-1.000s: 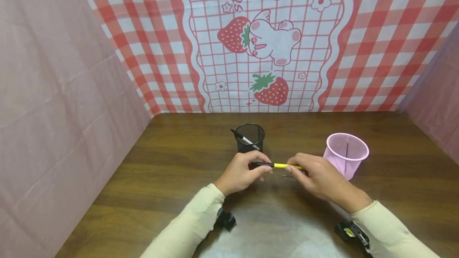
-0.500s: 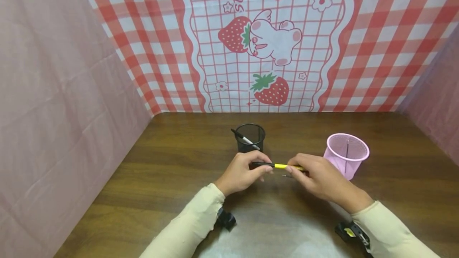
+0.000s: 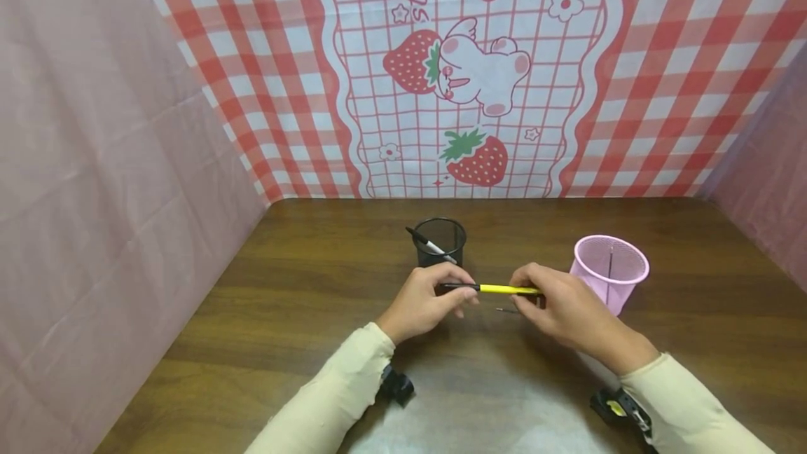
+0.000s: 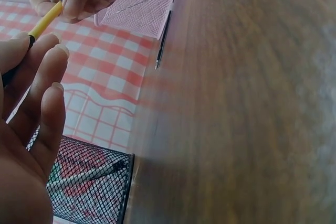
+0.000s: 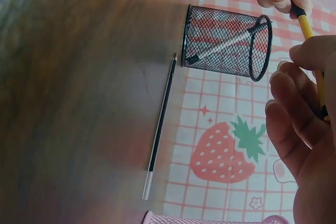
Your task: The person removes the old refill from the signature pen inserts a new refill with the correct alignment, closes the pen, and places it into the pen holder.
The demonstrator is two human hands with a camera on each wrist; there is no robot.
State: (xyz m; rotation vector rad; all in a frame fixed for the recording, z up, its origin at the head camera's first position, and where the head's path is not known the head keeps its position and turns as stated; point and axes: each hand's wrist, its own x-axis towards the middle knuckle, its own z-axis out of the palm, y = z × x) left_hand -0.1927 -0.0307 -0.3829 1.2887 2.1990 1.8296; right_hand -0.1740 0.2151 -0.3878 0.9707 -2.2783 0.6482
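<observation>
In the head view a yellow pen (image 3: 494, 289) with a black end is held level over the table, between both hands. My left hand (image 3: 421, 303) pinches its black part between thumb and fingers; the other left fingers are loosely bent in the left wrist view. My right hand (image 3: 564, 310) pinches the yellow barrel toward its right end, with a dark tip showing beyond the thumb in the right wrist view. Below the hands, a dark pen refill (image 5: 161, 121) with a clear end lies on the table, mostly behind my right hand in the head view.
Behind my left hand stands a black mesh cup (image 3: 425, 256) with a white-and-black pen (image 3: 435, 248) leaning in it. A pink mesh cup (image 3: 623, 297), right of my right hand, holds a thin dark rod (image 3: 609, 265). A strawberry-print cloth (image 3: 403, 118) hangs at the table's back.
My right hand's fingertips have shifted slightly right along the barrel, so a longer stretch of yellow shows between the hands. The left hand is nearly still.
</observation>
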